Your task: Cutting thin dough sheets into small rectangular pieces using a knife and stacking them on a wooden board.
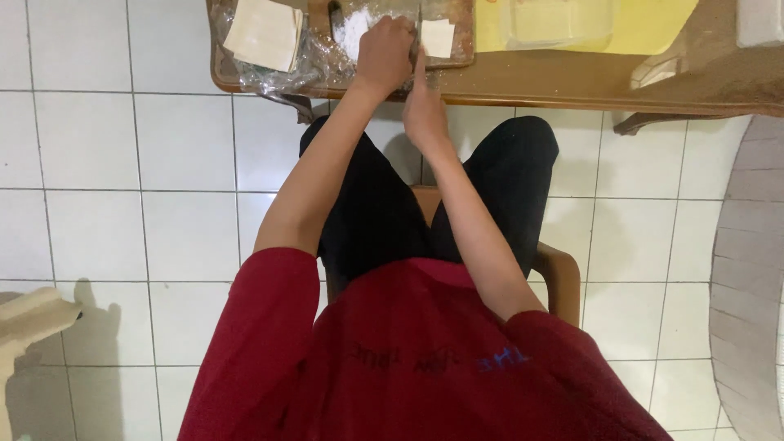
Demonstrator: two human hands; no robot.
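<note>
White wrapper square [438, 37] lies on a wooden board [457, 57] at the far edge of the scene, on a brown table [539, 82], just right of a thin knife blade [420, 28] that stands nearly upright against it. Left hand [384, 53]: curled into a loose fist, knuckles up, pressing down on the board over a white, floury patch [353, 28]; whether anything is gripped inside the fist cannot be told from here. Right hand [423, 110]: nearer, at the table's near edge, fingers extended and held together, pointing far toward the blade; it appears to have the knife's handle, but the grip itself is hidden and I cannot confirm it. The two hands sit just beside each other, the left farther and slightly left. Stack of pale wrapper sheets [265, 33] rests far left on crinkled clear plastic [269, 69], well apart from the single square. Far right of the board: a yellow mat [653, 33] with a clear plastic container [559, 20] on it. The person wears a red shirt [408, 351] and black trousers [376, 204], seated on a wooden chair [559, 273] over a white tiled floor [122, 163].
</note>
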